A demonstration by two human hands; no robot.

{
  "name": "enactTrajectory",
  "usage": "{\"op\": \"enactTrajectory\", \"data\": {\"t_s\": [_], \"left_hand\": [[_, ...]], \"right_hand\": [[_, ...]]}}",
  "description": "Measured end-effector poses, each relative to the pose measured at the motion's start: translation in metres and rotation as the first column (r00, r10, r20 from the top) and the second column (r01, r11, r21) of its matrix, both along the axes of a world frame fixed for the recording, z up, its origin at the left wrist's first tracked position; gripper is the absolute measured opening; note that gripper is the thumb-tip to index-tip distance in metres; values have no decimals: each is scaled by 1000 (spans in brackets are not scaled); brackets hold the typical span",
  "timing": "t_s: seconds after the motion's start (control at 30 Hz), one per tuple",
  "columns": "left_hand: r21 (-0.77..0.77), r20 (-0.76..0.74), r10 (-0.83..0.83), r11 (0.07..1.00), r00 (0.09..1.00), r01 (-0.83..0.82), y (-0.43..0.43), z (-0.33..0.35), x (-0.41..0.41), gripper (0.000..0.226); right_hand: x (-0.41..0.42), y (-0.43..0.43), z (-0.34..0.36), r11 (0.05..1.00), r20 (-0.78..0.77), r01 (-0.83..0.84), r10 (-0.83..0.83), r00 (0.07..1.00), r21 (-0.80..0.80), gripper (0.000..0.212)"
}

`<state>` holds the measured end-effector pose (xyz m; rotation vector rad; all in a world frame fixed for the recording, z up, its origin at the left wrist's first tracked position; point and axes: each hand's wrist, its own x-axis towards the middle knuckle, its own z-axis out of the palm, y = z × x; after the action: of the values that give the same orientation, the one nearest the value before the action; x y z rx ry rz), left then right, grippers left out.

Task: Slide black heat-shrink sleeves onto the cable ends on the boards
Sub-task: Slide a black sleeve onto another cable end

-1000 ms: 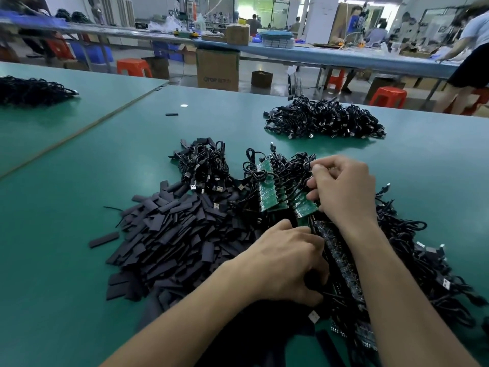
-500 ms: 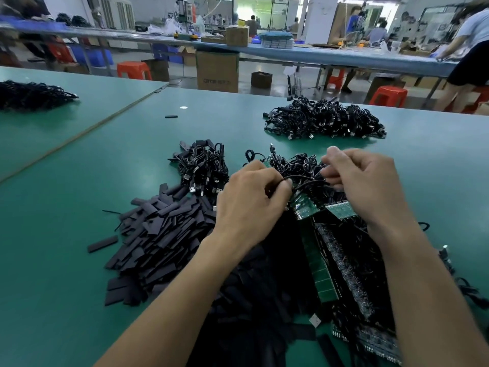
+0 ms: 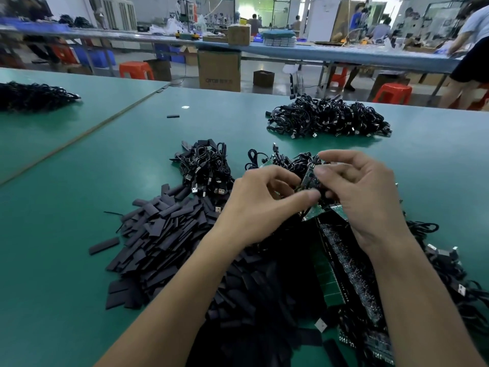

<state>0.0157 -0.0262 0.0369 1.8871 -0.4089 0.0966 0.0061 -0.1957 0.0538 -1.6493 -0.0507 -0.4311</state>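
A heap of flat black heat-shrink sleeves (image 3: pixel 164 234) covers the green table in front of me, left of centre. Strips of small green boards (image 3: pixel 326 276) with black cables attached run under my right forearm. My left hand (image 3: pixel 260 207) and my right hand (image 3: pixel 365 197) meet above the boards. Between them they hold up one small green board (image 3: pixel 310 178) with its cable, and my right thumb and forefinger pinch its upper edge. My left fingers curl round the cable end below it. Whether a sleeve is on that cable is hidden by the fingers.
A bundle of black USB cables (image 3: pixel 206 170) lies just beyond the sleeves. A larger pile of cables (image 3: pixel 328 117) sits farther back, and another (image 3: pixel 31 95) on the left table. One loose sleeve (image 3: pixel 173 116) lies apart. Stools, cartons and people stand beyond the table.
My left hand rose from the boards near me to meet my right hand. Both now hold a single board lifted off the strip, tilted up between the fingertips.
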Motion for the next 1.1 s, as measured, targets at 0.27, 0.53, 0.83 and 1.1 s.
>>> {"op": "enactTrajectory", "data": {"t_s": [0.27,0.53,0.83,1.1], "left_hand": [[-346,-68,-123,934,990,92,-7,1,2,16],[-496,-117,-323,838,939,227,-3,-1,6,11],[-655,-171,-443,718,880,234,-3,-1,5,11],[-790,-81,92,602,992,-120,23,26,9,11]], "right_hand": [[-6,11,-4,926,2,-255,265,964,277,29],[-7,12,-2,827,-38,-290,350,936,482,33],[-6,13,-2,742,-69,-279,400,914,610,12],[3,8,-17,945,-62,328,-328,943,-7,17]]}}
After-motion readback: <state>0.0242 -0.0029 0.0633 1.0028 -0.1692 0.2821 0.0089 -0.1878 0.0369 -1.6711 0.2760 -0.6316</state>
